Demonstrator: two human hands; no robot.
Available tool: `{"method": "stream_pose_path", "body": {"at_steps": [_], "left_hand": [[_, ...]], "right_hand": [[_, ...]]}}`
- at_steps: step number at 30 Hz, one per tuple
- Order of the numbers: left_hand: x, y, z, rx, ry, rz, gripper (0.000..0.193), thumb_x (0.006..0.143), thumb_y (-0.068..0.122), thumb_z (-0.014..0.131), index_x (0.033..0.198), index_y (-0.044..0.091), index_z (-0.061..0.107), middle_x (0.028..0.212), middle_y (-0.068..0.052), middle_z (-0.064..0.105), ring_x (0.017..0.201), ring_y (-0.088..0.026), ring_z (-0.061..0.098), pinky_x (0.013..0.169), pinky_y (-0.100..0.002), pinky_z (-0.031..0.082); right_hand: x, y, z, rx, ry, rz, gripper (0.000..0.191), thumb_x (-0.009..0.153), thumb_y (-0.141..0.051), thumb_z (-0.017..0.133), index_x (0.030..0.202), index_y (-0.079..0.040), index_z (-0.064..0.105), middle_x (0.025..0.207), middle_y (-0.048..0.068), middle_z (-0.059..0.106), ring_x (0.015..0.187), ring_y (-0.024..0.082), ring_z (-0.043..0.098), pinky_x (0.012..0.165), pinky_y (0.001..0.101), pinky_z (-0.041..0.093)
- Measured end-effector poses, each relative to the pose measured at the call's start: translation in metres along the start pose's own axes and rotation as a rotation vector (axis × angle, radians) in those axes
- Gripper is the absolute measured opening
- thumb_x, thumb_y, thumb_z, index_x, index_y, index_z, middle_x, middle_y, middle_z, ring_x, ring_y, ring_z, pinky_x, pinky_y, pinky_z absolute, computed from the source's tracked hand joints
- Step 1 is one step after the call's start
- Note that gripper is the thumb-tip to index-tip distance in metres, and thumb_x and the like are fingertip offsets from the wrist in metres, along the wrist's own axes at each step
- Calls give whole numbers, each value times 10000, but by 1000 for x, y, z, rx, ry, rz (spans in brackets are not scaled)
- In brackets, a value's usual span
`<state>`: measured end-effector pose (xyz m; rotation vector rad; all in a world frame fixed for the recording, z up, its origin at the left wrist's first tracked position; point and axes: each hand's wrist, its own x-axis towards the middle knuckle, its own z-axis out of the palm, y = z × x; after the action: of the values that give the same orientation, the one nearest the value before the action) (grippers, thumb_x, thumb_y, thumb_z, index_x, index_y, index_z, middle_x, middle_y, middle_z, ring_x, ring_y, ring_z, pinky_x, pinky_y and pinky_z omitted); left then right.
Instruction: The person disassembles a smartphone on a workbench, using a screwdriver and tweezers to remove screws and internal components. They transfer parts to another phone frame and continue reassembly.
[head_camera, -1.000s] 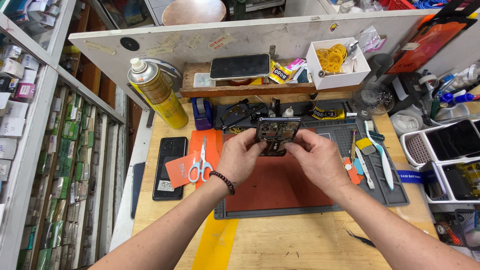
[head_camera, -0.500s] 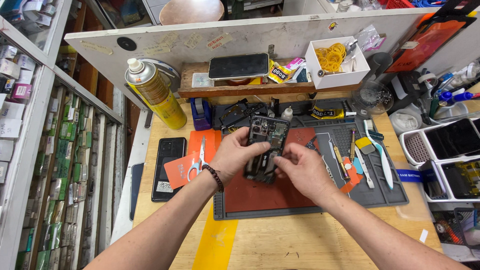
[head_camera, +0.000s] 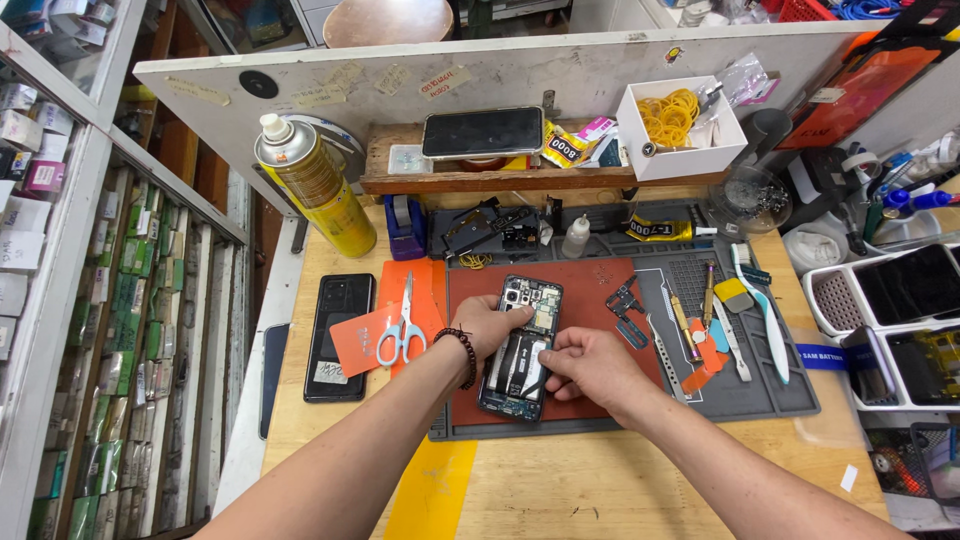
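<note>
Where shelves line the aisle, a cluttered wooden bench (head_camera: 560, 480) seemingly bears a repair mat (head_camera: 740, 390).

An opened phone (head_camera: 520, 348) lies on the mat (head_camera: 760, 385), scissors (head_camera: 402, 326) left, seemingly tweezers (head_camera: 733, 340) right.

The opened phone (head_camera: 521, 348) shows black and silver insides with a dark blue rim, lying on a rust-red mat (head_camera: 590, 300) set in a grey tray (head_camera: 760, 390). Left of it, orange-handled scissors (head_camera: 402, 328) lie on an orange card (head_camera: 362, 340) beside a black phone (head_camera: 338, 335); a yellow spray can (head_camera: 315, 190) stands far left, and a yellow stripe (head_camera: 432, 490) crosses the pale wooden surface (head_camera: 560, 490) near the viewer
</note>
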<state>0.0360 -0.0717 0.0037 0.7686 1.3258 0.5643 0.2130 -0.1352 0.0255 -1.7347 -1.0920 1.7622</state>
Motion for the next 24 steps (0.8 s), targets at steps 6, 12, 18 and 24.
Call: {"method": "stream_pose_path", "body": {"at_steps": [6, 12, 18, 24], "left_hand": [[17, -9, -4, -87, -49, -47, 236, 887, 131, 757, 1057, -19, 694, 891, -138, 773, 693, -210, 750, 589, -366, 636], [10, -8, -5, -111, -61, -76, 225, 877, 116, 739, 1067, 8, 682, 906, -126, 771, 703, -203, 757, 605, -373, 640], [0, -4, -5, -43, -37, -35, 251, 879, 136, 739, 1084, -2, 691, 900, -131, 787, 701, -196, 766, 608, -349, 641], [-3, -6, -8, -19, -28, -19, 243, 894, 155, 741, 1082, 12, 687, 914, -123, 787, 718, -186, 762, 633, -339, 636]], "right_hand": [[13, 13, -12, -43, 69, -36, 243, 974, -253, 639, 1054, -35, 710, 841, 50, 735, 651, 114, 679, 559, 277, 575], [10, 19, -103, -360, 667, -235, 181, 941, -221, 709, 1044, -82, 762, 854, 80, 770, 652, 177, 670, 594, 343, 534], [-18, 49, -150, -918, 643, -280, 235, 870, -207, 730, 1095, -189, 794, 999, 112, 701, 910, 278, 696, 829, 399, 552], [-20, 59, -136, -952, 704, -260, 206, 877, -227, 738, 1063, -147, 776, 1025, 110, 677, 944, 301, 689, 867, 415, 557]]}}
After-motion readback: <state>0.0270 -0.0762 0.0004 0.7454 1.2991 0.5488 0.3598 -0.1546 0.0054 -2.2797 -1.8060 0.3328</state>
